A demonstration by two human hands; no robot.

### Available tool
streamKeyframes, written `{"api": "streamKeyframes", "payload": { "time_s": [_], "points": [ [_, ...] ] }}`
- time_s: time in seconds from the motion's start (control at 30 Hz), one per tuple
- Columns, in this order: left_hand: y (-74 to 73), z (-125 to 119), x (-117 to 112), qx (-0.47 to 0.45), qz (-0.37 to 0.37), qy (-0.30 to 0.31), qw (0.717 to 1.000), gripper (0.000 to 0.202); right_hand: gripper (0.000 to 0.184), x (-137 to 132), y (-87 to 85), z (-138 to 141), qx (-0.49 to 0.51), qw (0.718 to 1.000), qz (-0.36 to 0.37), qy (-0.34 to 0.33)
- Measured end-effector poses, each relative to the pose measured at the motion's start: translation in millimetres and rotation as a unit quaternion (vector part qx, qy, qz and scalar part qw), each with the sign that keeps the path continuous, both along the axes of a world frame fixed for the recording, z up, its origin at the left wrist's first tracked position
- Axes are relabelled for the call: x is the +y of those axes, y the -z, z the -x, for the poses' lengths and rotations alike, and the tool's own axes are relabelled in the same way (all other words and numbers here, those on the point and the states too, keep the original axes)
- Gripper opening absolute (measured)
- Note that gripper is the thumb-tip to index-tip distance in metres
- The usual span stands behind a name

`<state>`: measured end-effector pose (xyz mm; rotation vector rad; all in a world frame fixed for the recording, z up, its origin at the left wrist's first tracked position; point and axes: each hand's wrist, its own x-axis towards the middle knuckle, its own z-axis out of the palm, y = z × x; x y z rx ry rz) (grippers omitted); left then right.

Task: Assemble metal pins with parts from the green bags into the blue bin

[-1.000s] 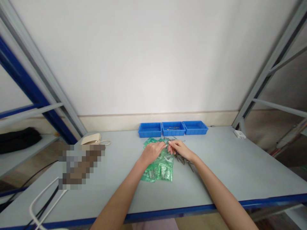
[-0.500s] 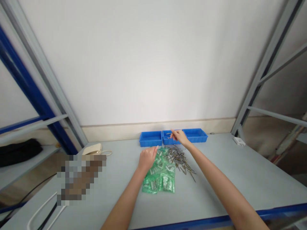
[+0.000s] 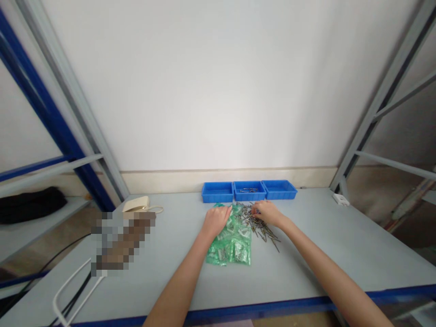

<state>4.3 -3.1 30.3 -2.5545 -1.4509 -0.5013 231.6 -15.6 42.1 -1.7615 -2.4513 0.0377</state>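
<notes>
Your right fingertips (image 3: 255,211) are bunched close together down in the heap of slender metal fasteners (image 3: 262,229); from this view you cannot tell whether they are clamped on a piece. Your right hand (image 3: 269,213) is palm down with the wrist low, and the forearm runs out toward 4 o'clock to the bench's front edge. Your left fingers (image 3: 227,212) lie loosely together on the green plastic bags (image 3: 230,245) with no pinch showing, and your left hand (image 3: 216,221) rests palm down on them, its forearm running toward 7 o'clock. The bags touch the heap's left side, and a few fasteners lie over them. At 12 o'clock from your hands, just beyond the heap, three blue plastic bins (image 3: 250,191) stand side by side against the wall, the middle one holding a few metal pieces (image 3: 248,190). A beige corded object (image 3: 136,204) sits well off at 9 o'clock. Bare grey benchtop (image 3: 316,240) spreads toward 3 o'clock, and the blue front edge (image 3: 238,310) runs along 6 o'clock.
</notes>
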Motion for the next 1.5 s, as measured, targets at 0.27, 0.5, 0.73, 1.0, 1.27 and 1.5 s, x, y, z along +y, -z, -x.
{"api": "streamKeyframes", "payload": {
  "time_s": [0.27,0.5,0.73,1.0,1.27,1.5],
  "points": [
    [2.5,0.3,-1.6,-0.018,-0.023,0.078,0.996,0.030,0.017,-4.9,-4.6,-0.8,0.071,0.997,-0.027,0.000],
    [10.3,-10.0,-6.6,-0.015,-0.085,0.191,0.978,0.022,0.037,-14.0,5.0,9.0,0.319,0.946,0.017,-0.060],
    [12.3,-10.9,-9.0,0.004,-0.095,0.201,0.975,0.026,0.037,-22.1,18.6,19.9,0.365,0.928,0.049,-0.066],
    [11.3,-12.6,-11.4,0.022,-0.090,0.183,0.979,0.035,0.029,-29.6,13.0,24.6,0.361,0.929,0.006,-0.081],
    [7.1,-12.4,-15.1,-0.034,-0.053,0.188,0.980,0.034,0.037,-29.6,14.3,20.8,0.352,0.933,0.011,-0.067],
    [7.1,-12.1,-15.1,-0.011,-0.071,0.185,0.980,0.030,0.037,-29.9,15.8,19.9,0.360,0.931,0.033,-0.051]
  ]
}}
